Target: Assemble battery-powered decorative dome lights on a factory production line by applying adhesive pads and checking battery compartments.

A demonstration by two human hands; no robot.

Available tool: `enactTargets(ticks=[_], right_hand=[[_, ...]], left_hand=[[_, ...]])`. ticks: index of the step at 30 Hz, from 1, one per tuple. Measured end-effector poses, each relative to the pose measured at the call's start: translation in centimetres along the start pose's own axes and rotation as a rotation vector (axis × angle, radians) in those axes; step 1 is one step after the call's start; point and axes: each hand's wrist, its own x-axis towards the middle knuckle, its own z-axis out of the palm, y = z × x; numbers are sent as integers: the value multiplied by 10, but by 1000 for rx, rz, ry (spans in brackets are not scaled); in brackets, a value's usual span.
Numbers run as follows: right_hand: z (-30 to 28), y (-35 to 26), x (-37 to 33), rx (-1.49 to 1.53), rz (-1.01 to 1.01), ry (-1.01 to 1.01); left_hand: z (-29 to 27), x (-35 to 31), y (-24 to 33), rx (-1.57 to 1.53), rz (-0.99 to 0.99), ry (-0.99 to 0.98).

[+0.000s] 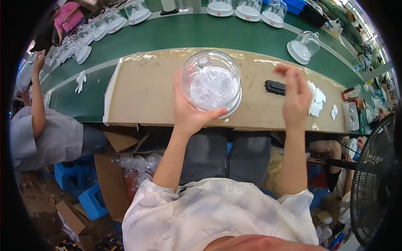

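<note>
My left hand [187,109] is wrapped round the lower left side of a clear dome [211,79] with a round knob and a white round base [235,106]. Crumpled-looking clear pieces show inside the dome, which is tilted toward me over the cardboard-covered work surface [146,90]. My right hand [296,94] is raised to the right of the dome, fingers loosely bent and apart, slightly blurred, with nothing visible in them. Close by it lie a black oblong object [275,87], partly hidden behind the hand, and a pile of small white slips [317,100].
More domes on white bases stand along the green table [176,33], one [303,47] at the right. A white glove [81,81] lies at left. A co-worker's arm [39,100] is at far left. A black fan [374,180] stands at right; a box of domes [115,184] sits below.
</note>
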Motion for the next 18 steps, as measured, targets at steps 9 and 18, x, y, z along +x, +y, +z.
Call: enactTargets(ticks=[9, 18], right_hand=[[-63, -47, 10, -396, 280, -746], [48, -21, 4, -410, -429, -359]], left_hand=[[-4, -2, 4, 119, -108, -52], [29, -13, 14, 21, -202, -56]])
